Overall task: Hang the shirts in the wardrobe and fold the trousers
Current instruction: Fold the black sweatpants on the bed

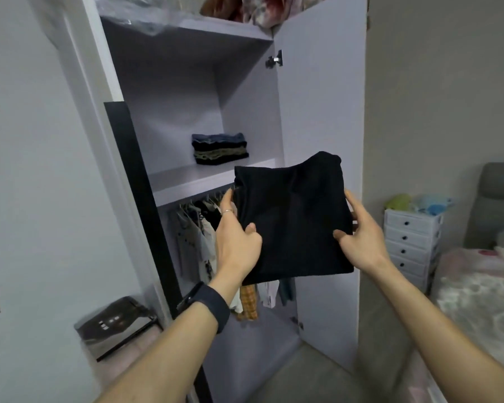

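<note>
Trousers [293, 219], folded, betw. left hand [237, 239] & right hand [361, 234], probably gripped.

The folded trousers [293, 219] are matt black cloth. The wardrobe [317, 112] has smooth, matt pale panels and a shiny metal hinge [275, 60]. The wristband [208, 305] is matt black.

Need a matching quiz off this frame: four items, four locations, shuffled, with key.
Items:
1. black folded garment
2. folded stack
3. hanging shirts
4. white drawer unit

Places:
A. under the shelf
B. right of the wardrobe door
C. on the shelf
D. between the left hand and right hand

Pairs: 1-D, 2-C, 3-A, 4-B
</note>
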A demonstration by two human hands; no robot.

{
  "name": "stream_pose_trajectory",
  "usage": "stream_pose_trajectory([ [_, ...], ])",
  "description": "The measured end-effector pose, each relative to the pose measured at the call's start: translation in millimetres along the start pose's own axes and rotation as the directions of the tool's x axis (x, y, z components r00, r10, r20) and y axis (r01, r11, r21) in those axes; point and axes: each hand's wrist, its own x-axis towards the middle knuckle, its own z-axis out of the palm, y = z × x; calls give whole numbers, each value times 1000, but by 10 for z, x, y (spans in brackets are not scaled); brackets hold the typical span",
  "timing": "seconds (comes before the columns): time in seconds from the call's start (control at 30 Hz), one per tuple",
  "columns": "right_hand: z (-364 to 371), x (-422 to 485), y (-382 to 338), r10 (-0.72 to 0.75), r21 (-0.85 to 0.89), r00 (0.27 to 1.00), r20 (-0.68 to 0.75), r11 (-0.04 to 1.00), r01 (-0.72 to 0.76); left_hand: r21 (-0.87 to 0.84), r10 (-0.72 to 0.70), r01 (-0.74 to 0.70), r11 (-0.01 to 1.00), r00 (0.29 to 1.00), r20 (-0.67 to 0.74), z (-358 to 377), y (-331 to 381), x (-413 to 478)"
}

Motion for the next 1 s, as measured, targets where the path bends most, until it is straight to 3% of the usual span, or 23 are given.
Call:
stream_pose_trajectory([
  [0.17, 327, 360, 138, -20, -43, 999, -31, 999, 18, -37, -106, 103, 994, 992, -69, 231, -241, 473],
  [0.47, 962, 1809, 249, -97, -152, 994, -44, 984, 90, -77, -142, 131, 988, 975, -169, 631, -351, 1789],
  [0.77, 2026, 4102, 781, -206, -134, 969, 135, 965, 223, -11, -149, 150, 989, 961, -234, 1133, -910, 3933],
  [1.0, 2683, 5441, 886, -57, -5, 948, 313, 998, 61, -143, -252, 224, 964, 942, -222, 1031, -1349, 5200],
])
